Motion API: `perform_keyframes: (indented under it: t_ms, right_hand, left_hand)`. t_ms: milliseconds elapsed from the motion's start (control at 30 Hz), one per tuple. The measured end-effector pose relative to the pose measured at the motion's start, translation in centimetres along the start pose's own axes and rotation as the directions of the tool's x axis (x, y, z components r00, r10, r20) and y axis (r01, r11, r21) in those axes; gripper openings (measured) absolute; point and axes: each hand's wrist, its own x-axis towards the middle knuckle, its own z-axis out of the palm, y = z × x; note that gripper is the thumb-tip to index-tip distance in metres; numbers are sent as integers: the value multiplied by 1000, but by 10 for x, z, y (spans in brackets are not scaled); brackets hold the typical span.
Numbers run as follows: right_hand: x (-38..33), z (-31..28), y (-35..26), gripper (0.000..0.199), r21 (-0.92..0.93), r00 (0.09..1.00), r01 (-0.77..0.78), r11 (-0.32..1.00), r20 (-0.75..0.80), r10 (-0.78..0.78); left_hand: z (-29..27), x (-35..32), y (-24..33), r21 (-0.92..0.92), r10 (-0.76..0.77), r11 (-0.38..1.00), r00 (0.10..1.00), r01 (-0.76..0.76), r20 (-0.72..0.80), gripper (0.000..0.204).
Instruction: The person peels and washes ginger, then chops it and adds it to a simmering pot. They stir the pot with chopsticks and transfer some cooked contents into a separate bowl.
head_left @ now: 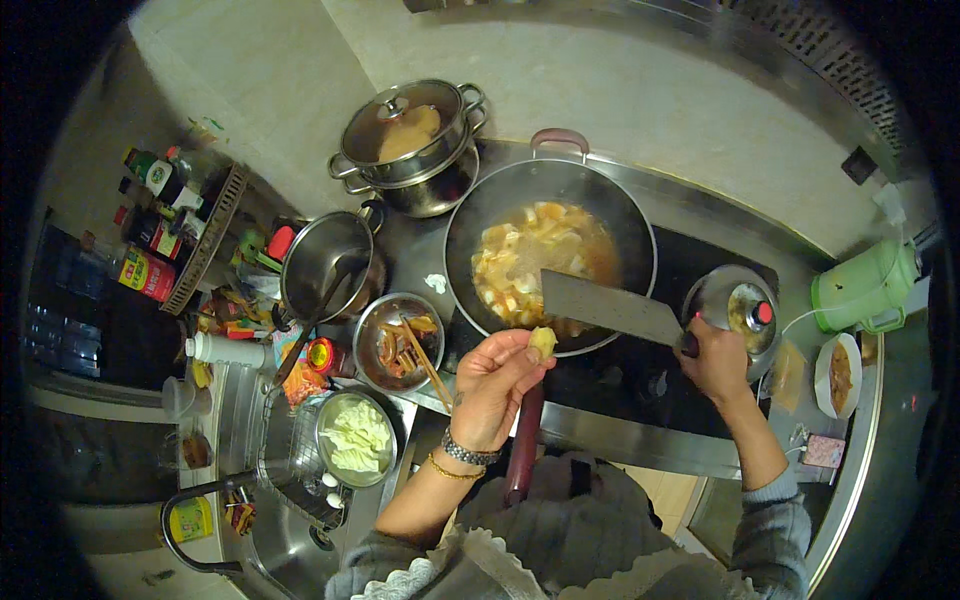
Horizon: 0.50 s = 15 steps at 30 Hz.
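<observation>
My left hand [493, 385] is closed around a small, pale yellow peeled lump of food [543, 341], perhaps ginger or potato; I cannot tell which. It is held up at the near rim of a large wok [640, 290]. Pale chunks in brownish broth [545, 250] fill the wok's bottom, with some steam. In my right hand [716, 362] is the handle of a cleaver [612, 310]. Its broad blade points left over the wok's near side, just above and right of the lump, apart from it. The wok's dark red handle [524, 450] extends toward me, below my left hand.
Left of the wok are a steel bowl with chopsticks [375, 350], a bowl of cut cabbage [355, 445], a pot with a ladle [320, 265] and a lidded steamer [400, 140]. A lidded pot [735, 310] stands right, near a green container [865, 285]. The sink [290, 550] lies lower left.
</observation>
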Motion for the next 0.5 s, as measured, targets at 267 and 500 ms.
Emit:
perform_keyframes:
  t_ms: [267,500]
  right_hand:
    - [-7,1,-30,33,214,987,98,972,105,-123]
    - [-2,-5,-42,41,201,967,228,953,64,-245]
  left_hand:
    - [-18,19,-12,-50,54,997,992,-60,-111,25]
    - [-34,29,-18,-75,37,996,999,-38,-15,37]
